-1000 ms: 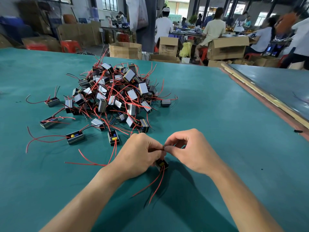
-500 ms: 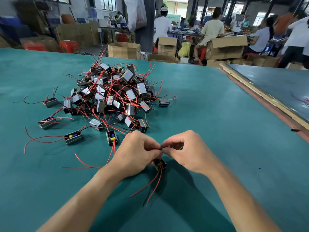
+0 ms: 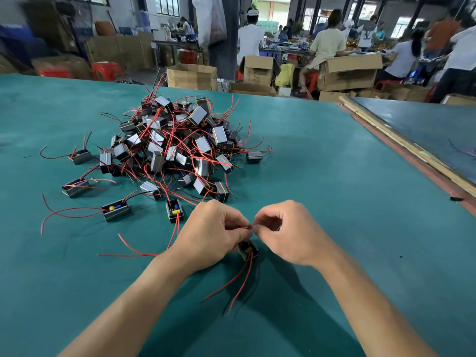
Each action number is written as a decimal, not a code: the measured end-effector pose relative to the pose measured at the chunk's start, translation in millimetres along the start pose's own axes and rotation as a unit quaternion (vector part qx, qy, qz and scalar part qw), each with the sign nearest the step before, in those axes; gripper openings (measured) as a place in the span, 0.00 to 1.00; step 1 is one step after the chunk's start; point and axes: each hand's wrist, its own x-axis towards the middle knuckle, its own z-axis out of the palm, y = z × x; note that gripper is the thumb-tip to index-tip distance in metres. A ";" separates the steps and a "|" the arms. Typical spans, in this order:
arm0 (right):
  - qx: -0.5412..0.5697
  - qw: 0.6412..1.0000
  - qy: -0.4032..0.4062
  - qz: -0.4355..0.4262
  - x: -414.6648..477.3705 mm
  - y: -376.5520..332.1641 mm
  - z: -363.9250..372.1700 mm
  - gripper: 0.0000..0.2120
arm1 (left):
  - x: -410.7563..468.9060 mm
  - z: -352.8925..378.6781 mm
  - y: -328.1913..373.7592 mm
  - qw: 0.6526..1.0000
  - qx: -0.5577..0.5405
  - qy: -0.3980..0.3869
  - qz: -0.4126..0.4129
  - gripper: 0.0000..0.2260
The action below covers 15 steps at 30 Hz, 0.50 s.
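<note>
Green counter (image 3: 334,202), just short of the pile (image 3: 177,148): your left grip (image 3: 211,235) clasped the small, light, rigid module (image 3: 247,249), right grip (image 3: 288,233) pinched its thin floppy red lead (image 3: 244,227), so holding the case rather than tugging wires looked safest.

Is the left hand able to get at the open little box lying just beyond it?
Probably yes: the open box lies close by, nothing between; but the left hand must first let go of the wired box it holds.
</note>
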 end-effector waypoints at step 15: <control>0.045 0.998 0.026 0.024 2.4 0.9 2.8 0.07 | -0.9 -6.4 4.0 0.992 -0.114 -0.033 -0.031 0.06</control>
